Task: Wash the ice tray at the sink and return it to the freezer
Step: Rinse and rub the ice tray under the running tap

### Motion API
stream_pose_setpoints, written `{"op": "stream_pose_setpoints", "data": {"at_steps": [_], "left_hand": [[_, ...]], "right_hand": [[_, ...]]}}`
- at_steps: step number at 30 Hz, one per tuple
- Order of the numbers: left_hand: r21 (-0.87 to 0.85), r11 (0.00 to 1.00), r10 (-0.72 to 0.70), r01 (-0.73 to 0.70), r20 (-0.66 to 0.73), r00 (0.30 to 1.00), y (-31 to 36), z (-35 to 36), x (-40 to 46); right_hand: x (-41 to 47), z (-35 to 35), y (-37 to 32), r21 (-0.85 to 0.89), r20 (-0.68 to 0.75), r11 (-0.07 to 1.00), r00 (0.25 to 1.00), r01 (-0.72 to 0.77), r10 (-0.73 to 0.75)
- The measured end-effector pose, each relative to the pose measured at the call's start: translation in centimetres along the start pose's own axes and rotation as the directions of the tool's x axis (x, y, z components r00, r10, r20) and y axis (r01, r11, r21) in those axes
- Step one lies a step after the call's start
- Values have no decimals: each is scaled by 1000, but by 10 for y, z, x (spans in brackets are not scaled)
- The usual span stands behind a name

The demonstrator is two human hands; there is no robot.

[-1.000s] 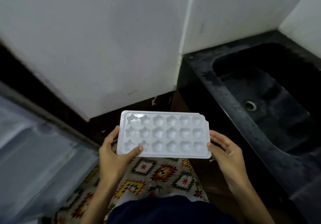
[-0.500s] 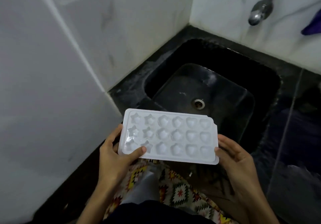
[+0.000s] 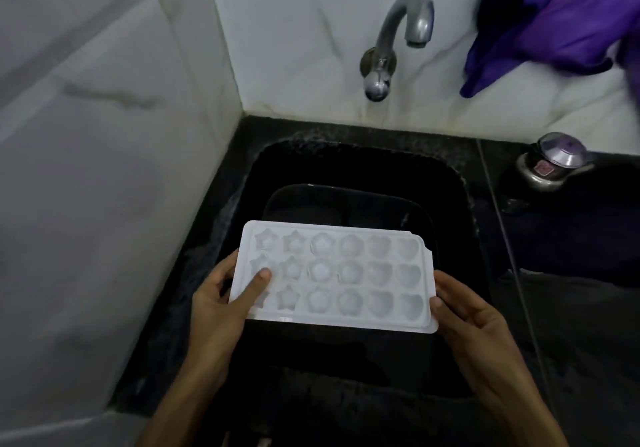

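A white plastic ice tray (image 3: 349, 273) with star, flower and heart shaped cells is held level over the black sink (image 3: 446, 183). My left hand (image 3: 221, 301) grips its left end, thumb lying across the cells and fingers underneath. My right hand (image 3: 474, 318) holds the right end, thumb on the rim and fingers below. The cells look empty. A curved metal tap (image 3: 398, 41) juts from the white wall above the basin, with no water running.
White marble-look walls close in on the left and behind the sink. A purple cloth (image 3: 561, 20) hangs at the upper right. A small metal-lidded container (image 3: 550, 166) stands on the black counter (image 3: 571, 308) to the right of the sink.
The view swung from the freezer side round to face the sink. The tray, held in both hands throughout, now hangs directly over the basin below the tap.
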State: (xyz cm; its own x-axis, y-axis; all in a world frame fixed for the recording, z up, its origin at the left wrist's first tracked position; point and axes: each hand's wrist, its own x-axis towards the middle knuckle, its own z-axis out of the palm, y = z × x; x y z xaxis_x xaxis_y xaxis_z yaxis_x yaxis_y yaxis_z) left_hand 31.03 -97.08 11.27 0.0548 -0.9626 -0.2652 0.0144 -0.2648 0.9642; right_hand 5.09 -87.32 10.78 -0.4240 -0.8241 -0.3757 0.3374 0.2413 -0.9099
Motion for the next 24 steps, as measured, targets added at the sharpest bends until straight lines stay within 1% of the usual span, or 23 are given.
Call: {"op": "stream_pose_setpoints", "data": {"at_steps": [3,5,8,11,12,14,16,18,20,21,24], "left_hand": [[-76,997,-31,29,-16,999,6,13,24],[-124,990,-64,64,6,998,8,20,37],[-120,990,-75,79,35,997,11,25,52],[-109,990,-89,92,35,995,10,26,63],[-109,989,-96,99,30,995,11,27,66],[-103,989,-105,105,9,994,9,29,72],[-97,990,-104,103,-5,995,7,31,79],[-98,990,-107,106,-8,994,6,35,86],[-97,991,-97,96,-4,995,7,40,93],[-91,992,-88,88,-4,996,7,42,97],[-75,995,-64,63,-7,998,11,49,103]], "right_hand": [[13,7,-12,24,4,1000,1000,1,-1],[22,12,-18,49,19,999,1000,-17,16],[36,16,-25,55,20,998,999,-31,30],[49,18,-36,54,22,994,996,-90,89],[54,19,-39,38,25,993,994,-108,107],[70,21,-45,-67,-8,990,992,-122,122],[93,25,-56,-140,-74,987,995,-73,63],[123,34,-74,-163,-110,986,993,16,-35],[160,50,-98,-135,-76,988,994,73,-83],[180,60,-111,-100,-38,993,997,65,-69],[233,96,-153,-19,54,997,996,-74,75]]}}
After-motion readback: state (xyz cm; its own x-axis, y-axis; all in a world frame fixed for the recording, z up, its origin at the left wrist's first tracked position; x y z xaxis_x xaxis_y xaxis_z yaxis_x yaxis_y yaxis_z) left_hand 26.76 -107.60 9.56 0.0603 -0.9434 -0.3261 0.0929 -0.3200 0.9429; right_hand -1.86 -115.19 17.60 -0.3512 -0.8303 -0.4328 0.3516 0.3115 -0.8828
